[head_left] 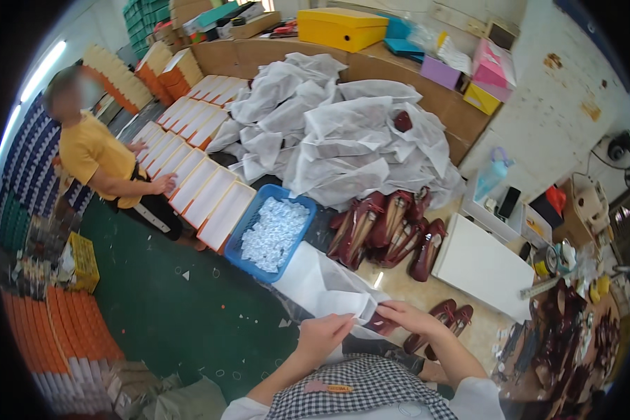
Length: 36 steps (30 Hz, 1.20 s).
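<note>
Close to my body, my left hand [325, 334] is closed in a pinch on the edge of a white sheet [339, 303] of thin wrapping material. Just right of it, my right hand [406, 317] has its fingers closed at a dark red shoe [379, 323], which shows only in part beside the white sheet. A pair of glossy dark red shoes [441, 318] with bows lies to the right of that hand. Beyond the hands, several more dark red shoes [388, 224] are heaped on the table. The blue basket [264, 278] in front holds many small white-and-blue packets [273, 234].
A large pile of white-wrapped items [357, 133] covers the far table. Open white-and-orange boxes [210, 192] stand in rows on the left, where a person in a yellow shirt [98, 154] reaches over them. A white board [479, 269] lies right, near cluttered tools and shoe parts [560, 329].
</note>
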### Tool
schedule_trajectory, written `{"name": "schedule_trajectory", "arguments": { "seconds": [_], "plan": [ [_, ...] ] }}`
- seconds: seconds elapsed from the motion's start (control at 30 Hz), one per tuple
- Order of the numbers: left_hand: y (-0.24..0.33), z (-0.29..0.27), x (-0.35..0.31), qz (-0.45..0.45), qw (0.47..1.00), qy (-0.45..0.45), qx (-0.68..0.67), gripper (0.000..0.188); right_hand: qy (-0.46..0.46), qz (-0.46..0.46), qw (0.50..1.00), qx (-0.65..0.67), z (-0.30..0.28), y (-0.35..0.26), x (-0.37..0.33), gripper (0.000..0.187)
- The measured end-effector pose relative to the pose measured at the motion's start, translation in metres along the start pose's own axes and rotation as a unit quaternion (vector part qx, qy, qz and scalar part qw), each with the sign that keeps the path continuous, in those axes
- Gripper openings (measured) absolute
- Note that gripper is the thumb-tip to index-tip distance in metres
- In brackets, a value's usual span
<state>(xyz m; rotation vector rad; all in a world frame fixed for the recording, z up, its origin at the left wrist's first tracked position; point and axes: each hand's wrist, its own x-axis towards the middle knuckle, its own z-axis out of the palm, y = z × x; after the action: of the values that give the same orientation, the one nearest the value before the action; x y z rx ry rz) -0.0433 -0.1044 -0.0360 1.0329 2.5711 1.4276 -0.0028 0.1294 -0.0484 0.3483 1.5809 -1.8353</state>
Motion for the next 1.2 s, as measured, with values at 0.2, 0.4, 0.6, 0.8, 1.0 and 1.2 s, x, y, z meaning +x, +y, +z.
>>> {"name": "schedule_trajectory", "arguments": {
  "seconds": [0.2, 0.4, 0.6, 0.8, 1.0, 1.2],
  "plan": [
    [-0.015, -0.027, -0.008, -0.034, 0.998, 0.048, -0.008, 0.014, 0.061, -0.057, 0.992, -0.098, 0.025, -0.038, 0.102, 0.037],
    [-0.042, -0.086, 0.012, -0.224, 0.926, 0.275, -0.134, 0.014, 0.048, -0.367, 0.928, 0.046, 0.059, -0.187, 0.162, 0.047],
    [-0.059, -0.074, 0.032, -0.242, 0.888, 0.306, -0.241, 0.021, 0.016, -0.298, 0.925, -0.235, 0.101, -0.111, 0.108, 0.025],
    [-0.062, 0.008, 0.035, -0.224, 0.917, 0.178, -0.279, 0.021, 0.283, -0.280, 0.908, -0.130, 0.048, 0.013, 0.056, 0.021],
    [-0.045, 0.021, 0.053, -0.154, 0.975, 0.014, -0.161, 0.018, 0.615, -0.118, 0.728, -0.280, 0.004, 0.170, -0.047, 0.037],
    [-0.013, 0.055, 0.058, -0.097, 0.986, -0.093, -0.099, 0.018, 0.736, 0.063, 0.646, -0.194, -0.029, 0.310, -0.048, 0.076]
  ]
}}
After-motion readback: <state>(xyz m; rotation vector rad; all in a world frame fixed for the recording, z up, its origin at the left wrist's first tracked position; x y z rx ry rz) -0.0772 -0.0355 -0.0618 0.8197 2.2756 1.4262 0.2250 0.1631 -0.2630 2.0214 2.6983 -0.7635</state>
